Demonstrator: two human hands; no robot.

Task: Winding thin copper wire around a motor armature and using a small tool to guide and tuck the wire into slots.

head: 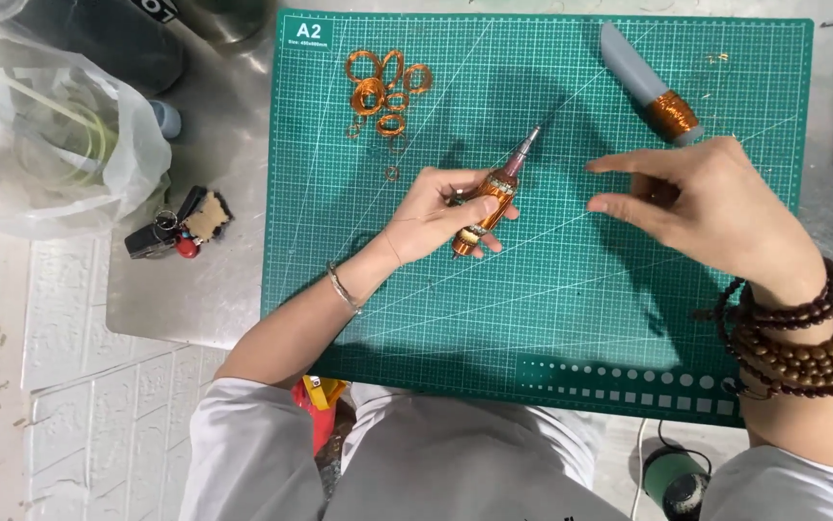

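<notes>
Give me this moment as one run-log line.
left hand: grips copper-wound tool | right hand: open, above mat, holds nothing visible | cutting mat: copper rings top left, grey spool top right

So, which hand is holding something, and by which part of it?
The left hand grips the pointed tool by its copper-wound body, tip free. The right hand holds nothing visible.

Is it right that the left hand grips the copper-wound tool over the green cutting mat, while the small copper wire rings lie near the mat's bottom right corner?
Not quite. The head view shows the copper wire rings near the top left corner of the green cutting mat, not the bottom right. The rest stands: the left hand grips the copper-wound tool over the mat.
</notes>
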